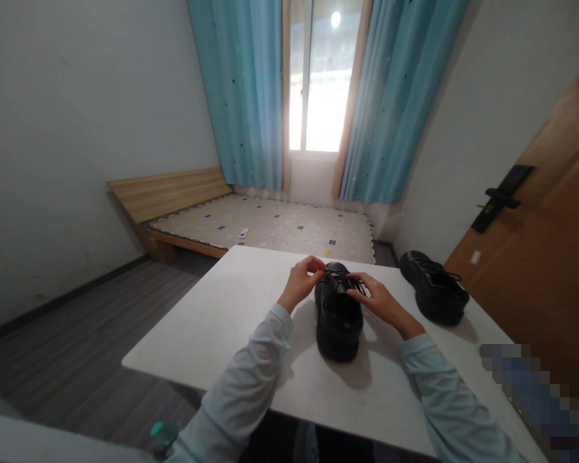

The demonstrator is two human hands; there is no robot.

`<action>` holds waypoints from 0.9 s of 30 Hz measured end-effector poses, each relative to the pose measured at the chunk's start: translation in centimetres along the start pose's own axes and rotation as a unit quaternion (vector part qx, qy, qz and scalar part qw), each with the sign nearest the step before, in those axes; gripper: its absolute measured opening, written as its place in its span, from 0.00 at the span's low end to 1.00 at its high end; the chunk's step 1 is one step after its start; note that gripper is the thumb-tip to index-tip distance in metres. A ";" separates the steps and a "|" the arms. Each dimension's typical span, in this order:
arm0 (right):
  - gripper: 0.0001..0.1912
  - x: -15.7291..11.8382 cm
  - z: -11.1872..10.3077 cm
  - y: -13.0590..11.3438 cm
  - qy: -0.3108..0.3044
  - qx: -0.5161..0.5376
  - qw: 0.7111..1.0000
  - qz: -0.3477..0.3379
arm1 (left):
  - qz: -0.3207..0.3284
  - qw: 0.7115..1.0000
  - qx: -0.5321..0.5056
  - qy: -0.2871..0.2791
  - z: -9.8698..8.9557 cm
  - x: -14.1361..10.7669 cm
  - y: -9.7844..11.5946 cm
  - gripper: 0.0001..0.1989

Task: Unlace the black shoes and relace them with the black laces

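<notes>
A black lace-up shoe stands upright on the white table, its heel toward me and its toe pointing away. My left hand is at the left side of the lacing, thumb and fingertips pinched on the black shoelace. On the other side, my right hand reaches over the shoe's collar with its fingers extended and somewhat apart, close to the laces. Whether the right fingertips grip any lace is too small to make out. The matching black shoe sits farther right on the table.
Beyond the table is a bed with a patterned mattress and a small white remote-like object on it. A wooden door with a black handle is at right. A green-capped bottle stands at lower left. Something pixelated covers the lower right.
</notes>
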State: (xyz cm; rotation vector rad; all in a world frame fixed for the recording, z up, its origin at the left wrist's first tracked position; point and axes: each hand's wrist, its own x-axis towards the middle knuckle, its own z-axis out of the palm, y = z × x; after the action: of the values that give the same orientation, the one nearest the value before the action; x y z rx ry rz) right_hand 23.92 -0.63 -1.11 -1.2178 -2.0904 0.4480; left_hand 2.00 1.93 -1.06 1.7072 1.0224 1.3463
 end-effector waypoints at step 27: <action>0.24 -0.1 0.0 0.1 -0.005 0.010 1.000 0.012 | 0.014 0.977 0.215 -0.003 -2.0 -0.1 0.1 0.06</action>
State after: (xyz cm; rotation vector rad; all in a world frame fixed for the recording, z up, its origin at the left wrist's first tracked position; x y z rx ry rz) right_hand 24.07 -0.66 -1.21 -1.2321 -2.0772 0.4871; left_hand 0.05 1.91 -0.68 2.0416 1.3648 1.1948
